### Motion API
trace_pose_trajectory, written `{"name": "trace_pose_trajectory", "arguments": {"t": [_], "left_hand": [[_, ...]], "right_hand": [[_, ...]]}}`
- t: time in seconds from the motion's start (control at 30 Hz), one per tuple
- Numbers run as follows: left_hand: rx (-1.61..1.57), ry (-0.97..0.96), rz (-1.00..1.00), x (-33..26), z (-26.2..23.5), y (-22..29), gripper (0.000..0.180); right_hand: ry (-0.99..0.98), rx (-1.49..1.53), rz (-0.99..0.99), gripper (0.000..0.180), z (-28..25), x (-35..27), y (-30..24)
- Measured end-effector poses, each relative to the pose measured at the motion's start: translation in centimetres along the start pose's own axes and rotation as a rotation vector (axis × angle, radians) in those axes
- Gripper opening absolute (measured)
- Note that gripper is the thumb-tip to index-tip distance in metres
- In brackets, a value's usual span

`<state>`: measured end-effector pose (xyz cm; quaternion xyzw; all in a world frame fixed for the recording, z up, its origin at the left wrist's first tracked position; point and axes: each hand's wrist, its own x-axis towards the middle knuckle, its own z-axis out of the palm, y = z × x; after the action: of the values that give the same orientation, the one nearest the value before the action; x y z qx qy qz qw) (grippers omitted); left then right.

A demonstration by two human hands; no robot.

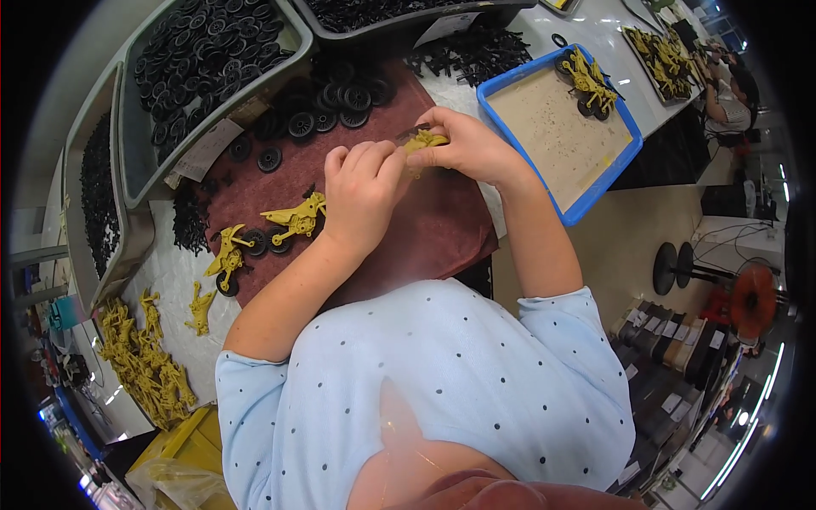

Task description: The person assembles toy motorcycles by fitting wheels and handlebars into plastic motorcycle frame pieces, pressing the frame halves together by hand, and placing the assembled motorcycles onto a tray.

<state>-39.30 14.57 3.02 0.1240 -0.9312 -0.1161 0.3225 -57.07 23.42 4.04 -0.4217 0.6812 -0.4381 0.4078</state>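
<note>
Over the reddish cloth, my right hand [472,149] grips a yellow plastic toy motorcycle body [425,140], thumb below and fingers above. My left hand [361,191] is closed against the same piece from the left, its fingertips pinched at the near end and partly hiding it. A small dark part shows at the top edge of the piece; its kind is hard to make out. Left of my left wrist lie a yellow motorcycle body [297,218] and another one [228,255], with black wheels [255,242] beside them.
A grey bin of black wheels [302,42] stands at the back left, with loose wheels [302,125] spilling onto the cloth [442,229]. Small black parts [476,53] lie behind. A blue tray [527,140] at right holds toy motorcycles [586,85]. Yellow bodies [144,365] are heaped at left.
</note>
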Motion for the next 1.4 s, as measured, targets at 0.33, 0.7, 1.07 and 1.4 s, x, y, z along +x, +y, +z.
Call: {"name": "trace_pose_trajectory", "arguments": {"t": [0.33,0.7,1.07,1.4], "left_hand": [[-0.322,-0.163,-0.339,-0.2,-4.4,0.1,0.035],[-0.255,-0.138,-0.289,-0.5,-4.8,0.2,0.029],[-1.706,0.035,-0.983,-1.7,-4.0,-0.4,0.035],[-1.792,-0.069,-0.843,-2.9,-3.5,1.0,0.055]], "right_hand": [[0.0,0.044,-0.018,0.034,1.3,-2.7,-3.0],[0.197,-0.157,-0.196,0.031,3.6,-4.5,-4.4],[0.504,0.218,-0.515,0.092,5.2,-4.1,-2.4],[0.337,0.569,-0.4,0.032,9.5,-4.7,-1.2]]}}
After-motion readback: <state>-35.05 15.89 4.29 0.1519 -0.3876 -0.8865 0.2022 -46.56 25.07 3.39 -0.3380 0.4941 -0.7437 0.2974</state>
